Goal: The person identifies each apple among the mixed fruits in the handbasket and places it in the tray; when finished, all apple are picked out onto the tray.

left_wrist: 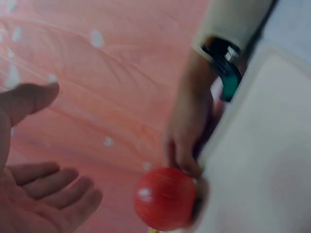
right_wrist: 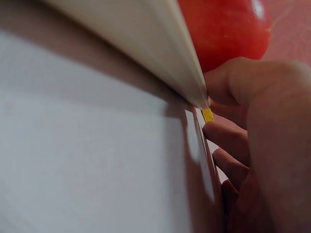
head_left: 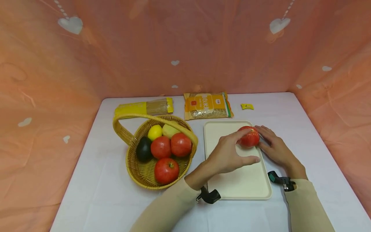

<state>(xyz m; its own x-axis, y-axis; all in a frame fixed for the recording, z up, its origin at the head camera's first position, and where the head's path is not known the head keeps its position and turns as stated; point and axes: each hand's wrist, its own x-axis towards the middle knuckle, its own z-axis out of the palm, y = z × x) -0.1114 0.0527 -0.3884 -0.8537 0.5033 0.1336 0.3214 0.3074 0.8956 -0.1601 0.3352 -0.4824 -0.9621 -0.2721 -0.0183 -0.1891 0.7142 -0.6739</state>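
A red apple (head_left: 250, 138) with pale yellow streaks sits at the upper right of a cream rectangular tray (head_left: 243, 187). Over the tray is my left hand (head_left: 227, 156), thumb and fingers spread wide; the left wrist view shows a gap between this hand (left_wrist: 46, 194) and the apple (left_wrist: 165, 199). My right hand (head_left: 275, 149) lies along the tray's right edge, fingers extended beside the apple. In the right wrist view its thumb (right_wrist: 228, 80) is at the tray rim, just below the apple; whether it touches the fruit I cannot tell.
Left of the tray stands a yellow wicker basket (head_left: 131, 167) with a tall handle, holding several red apples, an avocado, a lemon and a pale green fruit. Behind lie a yellow pack of noodles (head_left: 157, 106), a bag of grain (head_left: 207, 106) and a small yellow packet (head_left: 247, 106).
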